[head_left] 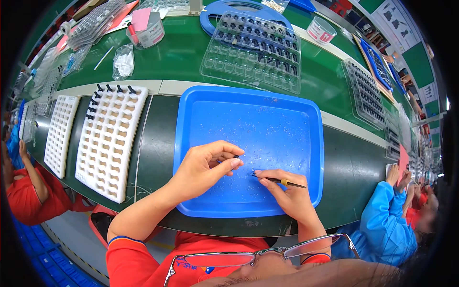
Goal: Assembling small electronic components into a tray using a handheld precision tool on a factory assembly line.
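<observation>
Over the blue tray (248, 94), my left hand (203, 165) is closed, pinching a small black piece (236, 156) that shows only in part at the fingertips. My right hand (289, 196) grips a slim dark pen-like tool (294, 184) with a yellow band; its tip points left, toward the left hand, without visibly touching the black piece. Tiny pale specks are scattered over the tray floor. To the left lies a white foam tray (106, 134) with rows of hollows, and several small black parts (93, 103) stand along its far and left edges.
Beyond the blue tray, clear plastic blister trays (253, 52) holding black parts lie on a blue ring-shaped frame (210, 19). A second foam tray (61, 134) sits farther left. Plastic tubs (148, 33) stand at the back. Co-workers sit on both sides, one in blue sleeves (387, 220).
</observation>
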`<state>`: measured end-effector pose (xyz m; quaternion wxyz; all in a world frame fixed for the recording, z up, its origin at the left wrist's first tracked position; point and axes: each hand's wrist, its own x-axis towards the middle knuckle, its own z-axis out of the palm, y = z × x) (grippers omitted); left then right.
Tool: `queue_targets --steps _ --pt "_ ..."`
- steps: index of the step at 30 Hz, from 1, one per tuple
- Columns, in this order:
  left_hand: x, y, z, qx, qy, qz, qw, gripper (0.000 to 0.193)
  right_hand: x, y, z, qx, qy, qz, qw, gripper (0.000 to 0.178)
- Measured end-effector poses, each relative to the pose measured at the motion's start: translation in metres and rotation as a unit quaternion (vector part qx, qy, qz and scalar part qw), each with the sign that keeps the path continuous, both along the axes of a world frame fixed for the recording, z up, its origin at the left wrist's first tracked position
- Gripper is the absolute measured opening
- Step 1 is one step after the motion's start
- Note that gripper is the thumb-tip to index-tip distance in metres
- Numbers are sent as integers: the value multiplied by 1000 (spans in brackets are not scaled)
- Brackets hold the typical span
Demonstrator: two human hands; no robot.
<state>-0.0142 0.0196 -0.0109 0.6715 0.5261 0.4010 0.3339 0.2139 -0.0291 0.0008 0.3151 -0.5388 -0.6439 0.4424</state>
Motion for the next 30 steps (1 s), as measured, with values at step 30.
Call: queue_targets --steps 30 --pt "3 -11 8 252 83 33 964 16 -9 8 19 78 29 15 996 11"
